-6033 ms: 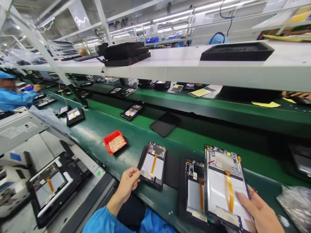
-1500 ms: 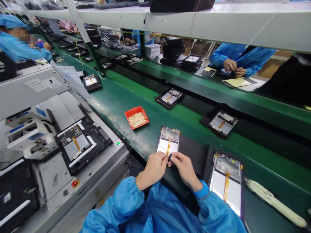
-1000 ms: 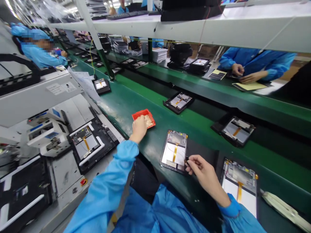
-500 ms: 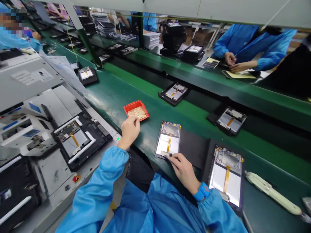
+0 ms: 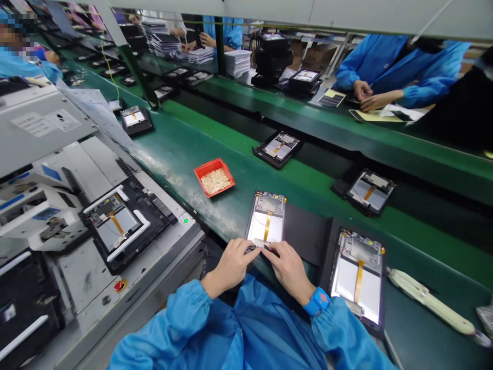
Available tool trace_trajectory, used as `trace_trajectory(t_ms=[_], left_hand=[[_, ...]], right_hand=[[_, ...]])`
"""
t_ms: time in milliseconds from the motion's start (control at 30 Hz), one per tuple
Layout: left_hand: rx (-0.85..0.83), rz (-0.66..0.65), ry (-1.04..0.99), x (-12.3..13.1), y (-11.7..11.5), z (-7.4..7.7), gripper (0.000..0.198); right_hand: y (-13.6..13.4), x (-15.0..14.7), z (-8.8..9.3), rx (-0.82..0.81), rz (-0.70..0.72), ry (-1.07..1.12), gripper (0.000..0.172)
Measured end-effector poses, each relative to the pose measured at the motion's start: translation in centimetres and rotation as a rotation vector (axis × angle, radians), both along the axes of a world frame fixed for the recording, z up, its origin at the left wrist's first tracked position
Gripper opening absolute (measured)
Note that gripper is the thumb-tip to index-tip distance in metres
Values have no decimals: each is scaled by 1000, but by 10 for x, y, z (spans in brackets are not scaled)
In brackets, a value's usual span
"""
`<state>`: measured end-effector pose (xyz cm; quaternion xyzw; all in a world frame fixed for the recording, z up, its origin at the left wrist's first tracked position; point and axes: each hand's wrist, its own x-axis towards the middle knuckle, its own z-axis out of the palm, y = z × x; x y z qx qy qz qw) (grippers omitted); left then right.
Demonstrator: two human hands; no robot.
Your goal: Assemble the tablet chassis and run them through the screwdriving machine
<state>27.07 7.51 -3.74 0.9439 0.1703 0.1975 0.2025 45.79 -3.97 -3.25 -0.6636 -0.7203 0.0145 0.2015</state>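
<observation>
An opened tablet (image 5: 259,224) lies face down in front of me, showing a white battery, an orange ribbon cable and a circuit board. My left hand (image 5: 232,264) is at its near edge, thumb and fingers drawn together; anything small between them is hidden. On the same edge, my right hand (image 5: 288,266) grips near the small board at the cable's lower end. The two hands' fingertips nearly meet. Beyond them sits a red bin (image 5: 210,168) filled with small tan pieces (image 5: 216,181).
To the right lie a second opened tablet (image 5: 356,272) and a cream-handled tool (image 5: 431,303). A machine (image 5: 154,259) with a tablet in its fixture stands left. More tablets (image 5: 279,148) rest on the green conveyor (image 5: 215,122). Across it, a person's hands (image 5: 372,100) work.
My left hand has left the red bin and come down right to the tablet's near edge, beside my right hand. The right hand has stayed at that edge.
</observation>
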Motion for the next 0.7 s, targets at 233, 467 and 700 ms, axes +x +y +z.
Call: trace_trajectory(t_ms=[233,467,700], left_hand=[[148,-50,64,-2,-4,-12,44],[174,-46,80,-2,-4,-17,44],[92,-39,51,-1,-6,-11,45]], right_hand=[[-13,-2,3,-74,-39,-98,40],[-24,4,1,-134,-35,-113,44],[-17,6,16,-145,-100,-234,45]])
